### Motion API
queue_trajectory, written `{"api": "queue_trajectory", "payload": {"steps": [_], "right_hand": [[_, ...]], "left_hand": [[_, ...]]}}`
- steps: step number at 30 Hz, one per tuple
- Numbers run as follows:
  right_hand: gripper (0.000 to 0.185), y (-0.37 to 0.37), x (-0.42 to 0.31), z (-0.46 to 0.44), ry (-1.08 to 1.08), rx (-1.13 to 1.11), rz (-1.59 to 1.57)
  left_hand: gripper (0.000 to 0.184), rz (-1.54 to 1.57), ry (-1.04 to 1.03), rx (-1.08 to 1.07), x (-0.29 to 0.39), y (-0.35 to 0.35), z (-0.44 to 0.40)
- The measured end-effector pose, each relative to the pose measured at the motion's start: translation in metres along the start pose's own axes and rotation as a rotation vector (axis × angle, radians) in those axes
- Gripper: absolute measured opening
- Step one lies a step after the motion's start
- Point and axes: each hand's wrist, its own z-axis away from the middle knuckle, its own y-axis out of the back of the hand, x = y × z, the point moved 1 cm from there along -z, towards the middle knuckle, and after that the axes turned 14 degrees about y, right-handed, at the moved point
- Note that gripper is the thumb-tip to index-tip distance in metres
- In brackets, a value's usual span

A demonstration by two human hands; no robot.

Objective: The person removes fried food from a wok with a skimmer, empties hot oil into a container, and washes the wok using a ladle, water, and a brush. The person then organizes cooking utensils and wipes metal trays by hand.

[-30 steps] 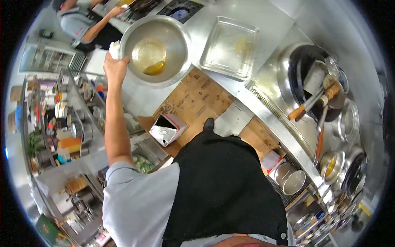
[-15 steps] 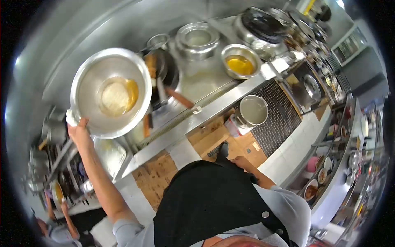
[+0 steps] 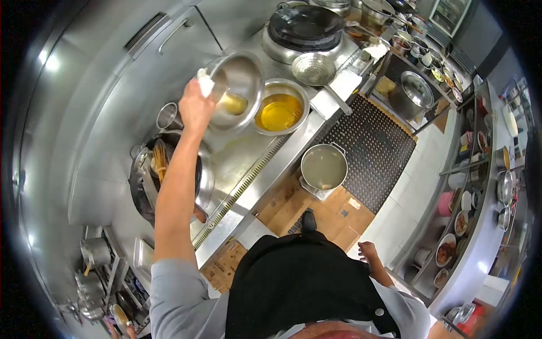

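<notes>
My left hand (image 3: 197, 107) grips the rim of a large steel bowl (image 3: 251, 70), with a white cloth (image 3: 205, 82) between hand and metal. The bowl is tilted, and a small pool of yellow oil (image 3: 232, 104) lies in it. Just to its right, a second steel bowl (image 3: 305, 101) on the counter holds more clear yellow oil (image 3: 278, 112). Whether the two rims touch, I cannot tell. My right hand (image 3: 370, 252) hangs low by my side, its fingers loosely apart and holding nothing.
A wok (image 3: 141, 195) with wooden-handled tools stands on the counter's left. A perforated ladle (image 3: 314, 69) and a black wok (image 3: 305, 25) are farther right. Below the counter edge (image 3: 271, 166) sits a pot of cloudy liquid (image 3: 324, 167), beside a black rubber mat (image 3: 378, 152).
My left hand has carried the bowl rightward to the oil bowl and tilted it. The pot seen earlier where it stood has gone from that spot. My right hand now shows more fully.
</notes>
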Motion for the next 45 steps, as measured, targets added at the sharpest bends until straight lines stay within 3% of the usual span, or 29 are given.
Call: {"api": "queue_trajectory", "payload": {"steps": [5, 7, 9, 11, 14, 17, 20, 21, 23, 24, 26, 27, 29, 30, 32, 33, 36, 38, 41, 42, 45], "right_hand": [[0.039, -0.005, 0.029, 0.003, 0.028, -0.042, -0.076], [0.039, -0.002, 0.053, -0.002, 0.348, -0.198, 0.13], [0.039, -0.004, 0.062, -0.011, 0.336, -0.197, 0.145], [0.039, -0.006, 0.045, -0.003, 0.008, -0.031, -0.131], [0.039, -0.002, 0.027, -0.005, -0.005, -0.015, -0.133], [0.04, -0.005, 0.007, -0.019, -0.017, -0.033, -0.103], [0.041, -0.013, -0.029, -0.033, 0.047, -0.135, 0.083], [0.04, -0.016, -0.056, -0.023, 0.129, -0.145, 0.165], [0.038, -0.021, -0.01, -0.091, 0.573, -0.313, 0.195], [0.038, -0.029, -0.033, -0.092, 0.586, -0.366, 0.236], [0.039, -0.049, -0.076, -0.082, 0.172, -0.276, 0.208], [0.039, -0.063, -0.087, -0.077, 0.185, -0.293, 0.221], [0.046, -0.088, -0.1, -0.07, 0.52, -0.284, 0.438], [0.037, -0.096, -0.084, -0.1, 0.355, -0.481, 0.389], [0.036, -0.133, -0.094, -0.072, 0.447, -0.486, 0.395], [0.035, -0.15, -0.095, -0.054, 0.523, -0.488, 0.386], [0.036, -0.203, -0.108, -0.018, 0.6, -0.551, 0.416], [0.037, -0.238, -0.141, 0.045, 0.376, -0.426, 0.347], [0.04, -0.255, -0.123, 0.08, 0.537, -0.368, 0.373], [0.045, -0.248, -0.098, 0.062, 0.641, -0.447, 0.409], [0.042, -0.24, -0.1, 0.13, 0.558, -0.455, 0.282]], "left_hand": [[0.051, -0.006, -0.213, -0.088, 0.049, -0.059, 0.009], [0.055, -0.01, -0.317, -0.104, 0.058, -0.073, 0.008], [0.055, 0.012, -0.333, -0.102, 0.064, -0.08, 0.003], [0.055, 0.027, -0.344, -0.101, 0.066, -0.084, -0.001], [0.056, 0.018, -0.323, -0.125, 0.056, -0.093, -0.011], [0.051, 0.0, -0.063, -0.034, 0.026, -0.1, -0.018], [0.051, 0.146, 0.574, 0.014, -0.037, -0.086, -0.023], [0.052, 0.161, 0.747, 0.032, -0.063, -0.072, -0.022], [0.054, 0.269, 0.838, 0.12, -0.115, -0.025, -0.016], [0.054, 0.228, 0.874, 0.162, -0.149, 0.008, -0.013], [0.056, 0.14, 0.721, 0.183, -0.198, 0.075, -0.015], [0.055, 0.083, 0.778, 0.15, -0.217, 0.115, -0.017], [0.047, 0.119, 0.743, 0.172, -0.249, 0.186, -0.016], [0.047, 0.116, 0.747, 0.186, -0.26, 0.216, -0.015], [0.041, -0.309, 0.354, 0.343, -0.279, 0.263, -0.004], [0.041, -0.308, 0.372, 0.356, -0.295, 0.274, 0.008], [0.05, -0.48, 0.067, 0.135, -0.341, 0.274, 0.043], [0.045, -0.495, -0.082, 0.1, -0.38, 0.252, 0.076], [0.046, -0.47, -0.073, 0.0, -0.384, 0.228, 0.137], [0.045, -0.441, -0.078, 0.01, -0.387, 0.218, 0.156], [0.045, -0.327, 0.015, -0.079, -0.38, 0.203, 0.193]]}}
